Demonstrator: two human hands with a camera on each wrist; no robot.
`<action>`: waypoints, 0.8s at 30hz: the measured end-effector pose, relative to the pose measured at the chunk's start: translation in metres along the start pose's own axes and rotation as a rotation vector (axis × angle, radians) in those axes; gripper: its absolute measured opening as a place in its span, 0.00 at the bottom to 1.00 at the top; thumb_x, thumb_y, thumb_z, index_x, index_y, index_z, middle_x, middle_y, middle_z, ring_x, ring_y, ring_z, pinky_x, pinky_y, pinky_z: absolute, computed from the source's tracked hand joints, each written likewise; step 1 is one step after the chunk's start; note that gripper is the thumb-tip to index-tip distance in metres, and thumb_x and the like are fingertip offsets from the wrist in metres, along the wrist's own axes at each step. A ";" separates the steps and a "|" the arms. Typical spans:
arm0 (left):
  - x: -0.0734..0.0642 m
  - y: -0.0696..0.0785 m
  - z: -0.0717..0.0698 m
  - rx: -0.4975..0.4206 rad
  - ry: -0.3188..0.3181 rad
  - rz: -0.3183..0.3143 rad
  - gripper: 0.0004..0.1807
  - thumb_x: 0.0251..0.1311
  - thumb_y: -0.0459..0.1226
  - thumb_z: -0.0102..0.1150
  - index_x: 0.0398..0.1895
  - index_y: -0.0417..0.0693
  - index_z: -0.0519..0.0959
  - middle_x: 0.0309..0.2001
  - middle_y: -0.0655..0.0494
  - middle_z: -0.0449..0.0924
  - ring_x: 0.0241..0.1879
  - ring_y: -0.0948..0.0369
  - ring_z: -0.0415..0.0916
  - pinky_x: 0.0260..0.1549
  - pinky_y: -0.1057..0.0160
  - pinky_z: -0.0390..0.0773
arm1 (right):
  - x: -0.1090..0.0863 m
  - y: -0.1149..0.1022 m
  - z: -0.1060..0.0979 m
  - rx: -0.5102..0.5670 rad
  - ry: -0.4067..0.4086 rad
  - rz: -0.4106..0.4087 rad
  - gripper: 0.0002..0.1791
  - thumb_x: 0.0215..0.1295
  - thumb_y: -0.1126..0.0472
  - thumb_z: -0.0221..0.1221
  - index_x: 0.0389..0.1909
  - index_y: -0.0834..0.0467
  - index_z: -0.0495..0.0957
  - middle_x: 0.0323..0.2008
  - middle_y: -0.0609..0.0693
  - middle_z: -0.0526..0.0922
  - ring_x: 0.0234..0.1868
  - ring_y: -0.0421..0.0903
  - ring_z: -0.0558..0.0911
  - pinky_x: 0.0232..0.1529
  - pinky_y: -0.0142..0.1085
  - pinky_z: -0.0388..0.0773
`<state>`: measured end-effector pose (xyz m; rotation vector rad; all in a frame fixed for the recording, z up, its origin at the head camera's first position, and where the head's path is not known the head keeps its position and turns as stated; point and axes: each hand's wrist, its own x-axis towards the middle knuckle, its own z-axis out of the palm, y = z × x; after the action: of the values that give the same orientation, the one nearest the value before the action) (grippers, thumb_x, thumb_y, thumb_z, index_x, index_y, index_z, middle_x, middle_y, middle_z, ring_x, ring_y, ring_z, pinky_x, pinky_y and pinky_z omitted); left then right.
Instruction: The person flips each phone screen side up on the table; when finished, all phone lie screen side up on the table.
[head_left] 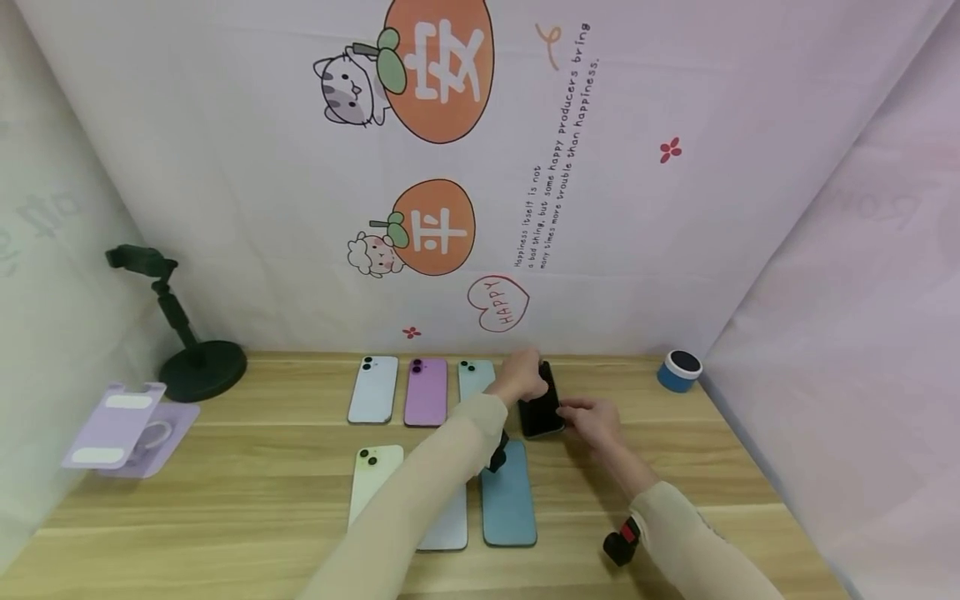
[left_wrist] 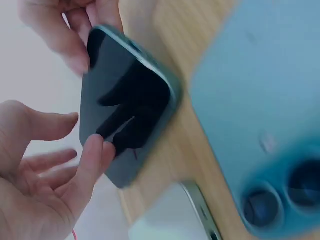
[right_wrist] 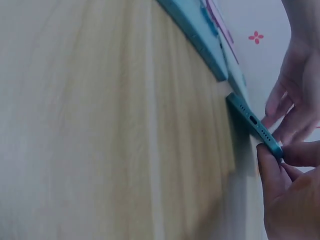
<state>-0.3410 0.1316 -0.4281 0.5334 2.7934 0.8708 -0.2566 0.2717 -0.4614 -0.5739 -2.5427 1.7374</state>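
A phone with a dark screen (head_left: 542, 407) and a teal frame is face up at the right end of the back row, tilted in the right wrist view. My right hand (head_left: 596, 423) pinches its lower right corner between thumb and fingers. By the phone's far end is my left hand (head_left: 522, 377), its fingers loosely spread in the left wrist view. One of its fingertips (left_wrist: 95, 150) lies over the screen's edge; whether it touches cannot be seen. Left of that hand lies a pale green phone (head_left: 474, 379), partly covered. A blue phone (head_left: 508, 500) lies nearer, back up.
White (head_left: 373, 390) and purple (head_left: 426, 392) phones lie in the back row. A cream phone (head_left: 375, 475) and a pale phone (head_left: 448, 525) lie in front, partly under the left sleeve. A black stand (head_left: 202, 371) and lilac holder (head_left: 123, 429) stand left; a blue round container (head_left: 678, 372) stands right.
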 end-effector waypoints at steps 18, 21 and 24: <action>-0.016 -0.037 -0.005 0.434 -0.250 0.145 0.46 0.54 0.64 0.72 0.77 0.73 0.66 0.76 0.61 0.71 0.80 0.48 0.55 0.81 0.34 0.43 | 0.000 0.010 -0.005 -0.483 -0.156 -0.355 0.30 0.58 0.68 0.72 0.62 0.70 0.79 0.62 0.74 0.80 0.49 0.61 0.89 0.45 0.47 0.88; -0.016 -0.041 -0.003 0.415 -0.240 0.160 0.47 0.53 0.66 0.71 0.77 0.72 0.67 0.77 0.61 0.71 0.84 0.45 0.48 0.81 0.32 0.39 | -0.003 0.011 -0.005 -0.604 -0.195 -0.465 0.34 0.57 0.64 0.75 0.63 0.72 0.77 0.66 0.74 0.75 0.63 0.70 0.81 0.61 0.57 0.82; -0.017 -0.043 0.000 0.416 -0.218 0.171 0.47 0.52 0.67 0.71 0.77 0.72 0.67 0.77 0.61 0.70 0.85 0.43 0.45 0.81 0.31 0.38 | -0.006 0.013 -0.004 -0.675 -0.201 -0.485 0.34 0.59 0.63 0.74 0.65 0.71 0.76 0.68 0.75 0.73 0.67 0.72 0.76 0.64 0.61 0.78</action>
<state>-0.3375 0.0924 -0.4517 0.8799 2.7539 0.2279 -0.2464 0.2776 -0.4703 0.2416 -3.0363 0.8061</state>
